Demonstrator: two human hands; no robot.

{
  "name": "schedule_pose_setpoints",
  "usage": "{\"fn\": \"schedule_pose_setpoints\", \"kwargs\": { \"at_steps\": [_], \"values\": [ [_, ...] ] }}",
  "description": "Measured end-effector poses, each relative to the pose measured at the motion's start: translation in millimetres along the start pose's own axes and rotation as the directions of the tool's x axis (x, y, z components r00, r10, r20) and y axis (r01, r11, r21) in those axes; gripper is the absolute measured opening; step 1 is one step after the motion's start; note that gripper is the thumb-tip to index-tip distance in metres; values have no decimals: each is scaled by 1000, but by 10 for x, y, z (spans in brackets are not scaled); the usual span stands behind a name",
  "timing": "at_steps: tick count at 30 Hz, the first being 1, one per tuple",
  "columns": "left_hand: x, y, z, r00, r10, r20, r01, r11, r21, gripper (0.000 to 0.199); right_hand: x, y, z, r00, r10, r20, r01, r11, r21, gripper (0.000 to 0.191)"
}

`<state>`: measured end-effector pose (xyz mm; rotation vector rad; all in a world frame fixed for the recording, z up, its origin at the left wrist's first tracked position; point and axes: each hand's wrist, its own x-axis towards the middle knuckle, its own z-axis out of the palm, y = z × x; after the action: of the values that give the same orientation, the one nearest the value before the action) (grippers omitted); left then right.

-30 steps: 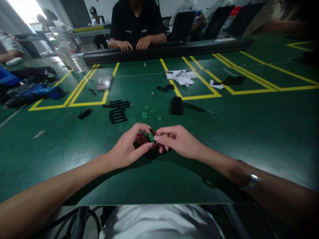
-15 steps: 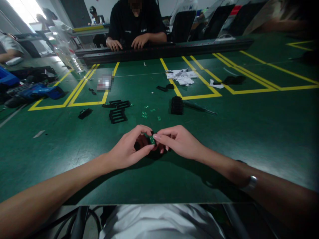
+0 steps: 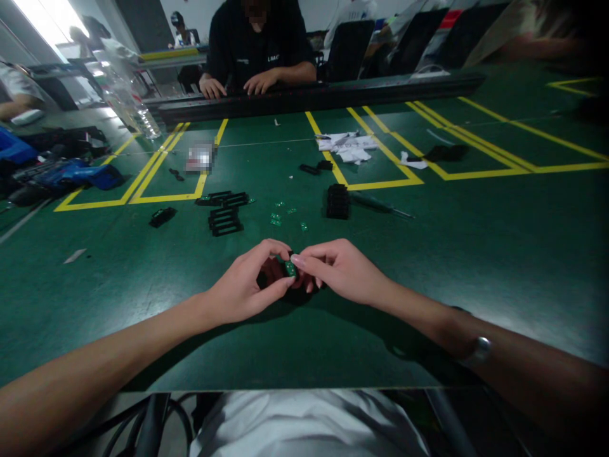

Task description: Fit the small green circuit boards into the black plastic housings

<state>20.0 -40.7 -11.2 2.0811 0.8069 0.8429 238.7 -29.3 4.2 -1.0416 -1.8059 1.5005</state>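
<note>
Near the front middle of the green table, my left hand (image 3: 252, 279) pinches a small black part with a green board (image 3: 290, 268) on it. My right hand (image 3: 340, 270) is closed on the same piece from the right, its thumb at the upper end. The fingers hide much of the part. Beyond the hands lie several small green boards (image 3: 276, 219). A group of black slotted frames (image 3: 225, 221) is to their left, and a stack of black parts (image 3: 337, 202) to their right, beside a screwdriver (image 3: 385, 205).
Another black part (image 3: 162, 216) lies on the left. Farther back are crumpled white paper (image 3: 349, 147), clear bottles (image 3: 145, 120) and blue tools (image 3: 85, 178). A long black bar (image 3: 304, 98) crosses the far side, where a person in black (image 3: 261, 47) sits with both hands near it.
My hands and the held part have barely moved. Across the table, the person's hands have shifted slightly to the left.
</note>
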Motion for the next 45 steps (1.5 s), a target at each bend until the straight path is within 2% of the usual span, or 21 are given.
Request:
{"fn": "schedule_pose_setpoints", "kwargs": {
  "at_steps": [45],
  "values": [
    [7,-4,3,1000,20,-3,-20,1000,3,25,8,46,5,1000,4,-16,-5,999,-45,37]
  ]
}}
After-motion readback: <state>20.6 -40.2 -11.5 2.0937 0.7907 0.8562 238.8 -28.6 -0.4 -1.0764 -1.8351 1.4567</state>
